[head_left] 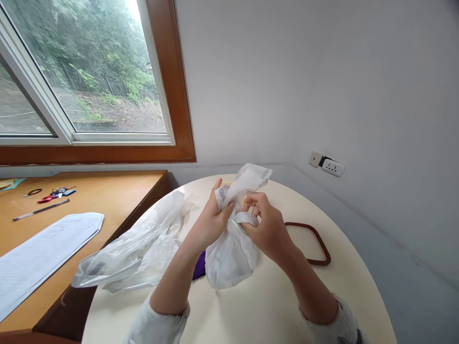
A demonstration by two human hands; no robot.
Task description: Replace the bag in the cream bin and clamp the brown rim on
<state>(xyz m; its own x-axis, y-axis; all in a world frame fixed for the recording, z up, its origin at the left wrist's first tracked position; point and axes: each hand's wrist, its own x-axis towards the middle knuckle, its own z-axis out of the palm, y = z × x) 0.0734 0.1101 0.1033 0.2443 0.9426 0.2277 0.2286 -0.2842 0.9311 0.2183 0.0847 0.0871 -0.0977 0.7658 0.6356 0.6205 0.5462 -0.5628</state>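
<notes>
A white plastic bag [231, 260] hangs between my hands above the round table, its neck twisted and gathered and its lower part bulging. What is inside cannot be made out. My left hand [213, 220] grips the gathered neck, thumb pressed across it. On the other side, my right hand [267, 224] pinches a looped strand of the same bag, fingers curled. The bag's loose top flares up to the right above both hands. Behind the bag, partly hidden, lies something purple [199, 266] on the table.
Another crumpled clear-white plastic bag [139, 251] spreads over the left of the round table [251, 315]. A brown rounded frame [321, 243] lies at its right. The wooden desk [118, 191] holds papers [50, 258], a pen [41, 210] and keys [59, 192].
</notes>
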